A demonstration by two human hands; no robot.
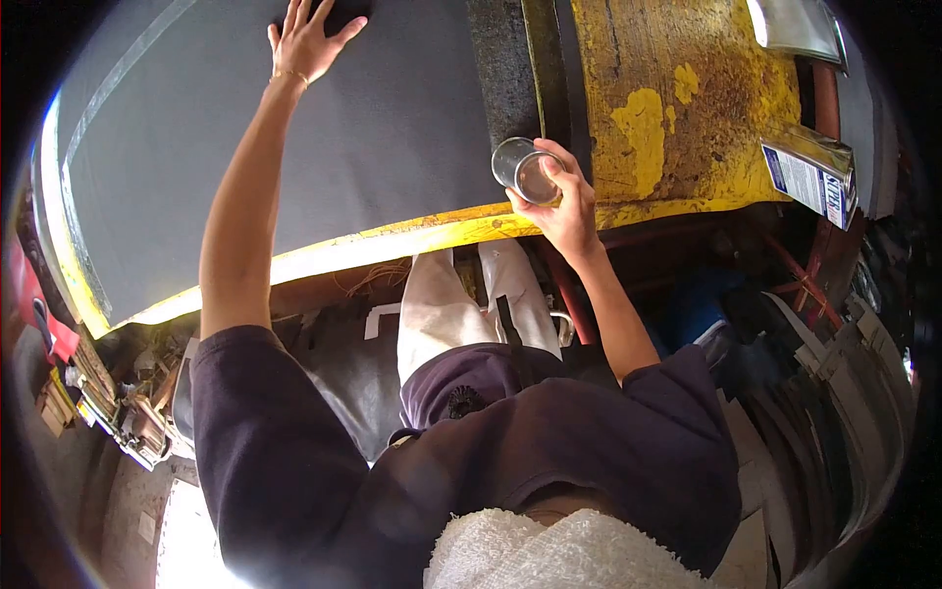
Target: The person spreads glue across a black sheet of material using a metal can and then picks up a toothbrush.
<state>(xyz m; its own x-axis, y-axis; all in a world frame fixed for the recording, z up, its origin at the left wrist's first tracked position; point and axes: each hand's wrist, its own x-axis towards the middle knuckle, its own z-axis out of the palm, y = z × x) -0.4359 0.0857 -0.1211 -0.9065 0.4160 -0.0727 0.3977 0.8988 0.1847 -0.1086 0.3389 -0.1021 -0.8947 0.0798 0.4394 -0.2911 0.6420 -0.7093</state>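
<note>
My left hand [306, 47] lies with fingers spread on a dark grey sheet [392, 128], near its far side. In my right hand [571, 204] is a clear drinking glass [514, 162], tilted, with my fingers wrapped round its side. It is held over the near edge of the worktable, close to a long flat metal bar [546, 74] that lies along the right side of the sheet. Whether the glass contains anything, I cannot tell.
The worktable has a worn yellow surface [643, 137] and a yellow front edge. A rectangular tin [810, 175] with a printed label and a shiny container [797, 27] stand at the right. Stacked sheets [834, 393] sit at lower right; assorted scraps [137, 412] lie at lower left.
</note>
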